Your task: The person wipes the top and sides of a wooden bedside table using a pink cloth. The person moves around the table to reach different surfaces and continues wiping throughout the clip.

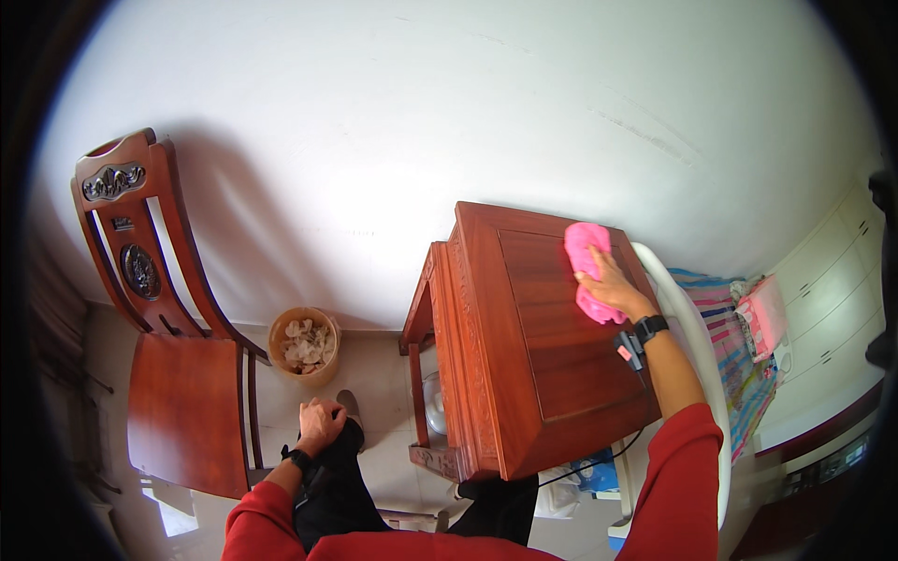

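Note:
A bunched pink cloth (588,245) lies against the top of a reddish-brown wooden side table (515,365). My right hand (609,282) presses on the cloth with its fingers spread over it, near the table's far right part. The table has a framed top panel and carved trim along its side. My left hand (322,423) rests on my left knee, its fingers curled; nothing shows in it, though the underside is hidden.
Against the white wall (393,154) stands a round bin (335,350) holding crumpled tissue. A carved wooden chair (186,407) is at the left. On the right, a white curved bed edge (691,336) adjoins the table, with a striped bedspread (744,389) beyond.

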The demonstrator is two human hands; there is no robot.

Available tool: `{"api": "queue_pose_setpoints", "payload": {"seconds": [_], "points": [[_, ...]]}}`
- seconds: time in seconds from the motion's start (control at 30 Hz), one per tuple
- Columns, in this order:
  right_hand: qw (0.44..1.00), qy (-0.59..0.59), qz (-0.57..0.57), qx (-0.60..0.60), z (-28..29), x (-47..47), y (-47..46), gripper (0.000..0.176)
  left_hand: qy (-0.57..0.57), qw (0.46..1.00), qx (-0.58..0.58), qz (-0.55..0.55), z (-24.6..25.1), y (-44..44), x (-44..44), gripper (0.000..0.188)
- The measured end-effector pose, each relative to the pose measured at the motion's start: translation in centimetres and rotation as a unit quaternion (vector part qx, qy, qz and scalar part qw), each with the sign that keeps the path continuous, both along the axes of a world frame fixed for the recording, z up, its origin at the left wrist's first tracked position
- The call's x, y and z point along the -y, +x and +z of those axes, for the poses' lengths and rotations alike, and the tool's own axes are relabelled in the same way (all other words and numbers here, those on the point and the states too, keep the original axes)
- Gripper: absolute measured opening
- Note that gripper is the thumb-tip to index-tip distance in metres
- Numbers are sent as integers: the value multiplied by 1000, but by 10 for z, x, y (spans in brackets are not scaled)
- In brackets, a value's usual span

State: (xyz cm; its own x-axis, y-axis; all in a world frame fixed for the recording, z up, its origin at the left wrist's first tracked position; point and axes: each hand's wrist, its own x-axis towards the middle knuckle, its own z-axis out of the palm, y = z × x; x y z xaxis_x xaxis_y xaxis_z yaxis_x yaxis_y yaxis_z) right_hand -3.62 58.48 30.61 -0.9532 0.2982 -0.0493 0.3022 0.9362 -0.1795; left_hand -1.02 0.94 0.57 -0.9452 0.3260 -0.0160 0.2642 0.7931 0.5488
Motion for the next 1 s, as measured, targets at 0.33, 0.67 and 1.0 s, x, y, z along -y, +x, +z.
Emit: {"api": "queue_pose_setpoints", "payload": {"seconds": [0.33, 0.67, 1.0], "points": [[962, -7, 257, 89, 26, 224, 6, 80, 9, 1000, -18, 9, -12, 5, 7, 19], [979, -29, 202, -28, 12, 126, -23, 69, 19, 1000, -19, 6, -10, 4, 8, 15], [990, 12, -135, -33, -3, -122, -1, 76, -5, 1000, -7, 2, -8, -1, 4, 13]]}}
